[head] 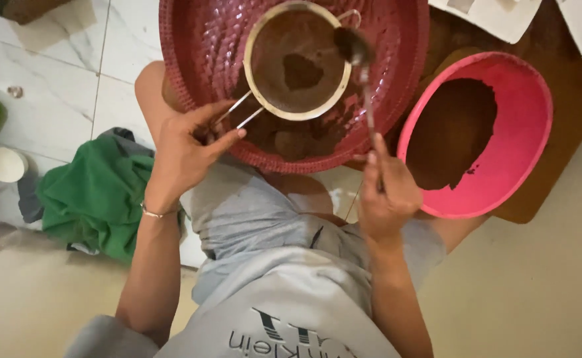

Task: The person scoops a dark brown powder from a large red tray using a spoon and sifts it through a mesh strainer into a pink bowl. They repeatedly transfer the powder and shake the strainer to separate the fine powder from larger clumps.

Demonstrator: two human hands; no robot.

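My left hand (188,149) grips the wire handle of a round sieve (296,63) that holds brown powder and hovers over a large dark-red woven tray (397,86). Sifted brown powder lies on the tray under the sieve. My right hand (387,192) holds a metal spoon (360,59) by its long handle. The spoon's bowl is heaped with brown powder and sits at the sieve's right rim. Right of the tray stands a pink plastic bowl (523,126) partly filled with the same brown powder.
A green cloth (92,195) lies crumpled on the tiled floor at the left, with a small white cup (4,164) beside it. A wooden board (563,166) lies under the pink bowl. White paper sheets (496,16) sit at the top right. My knees are under the tray.
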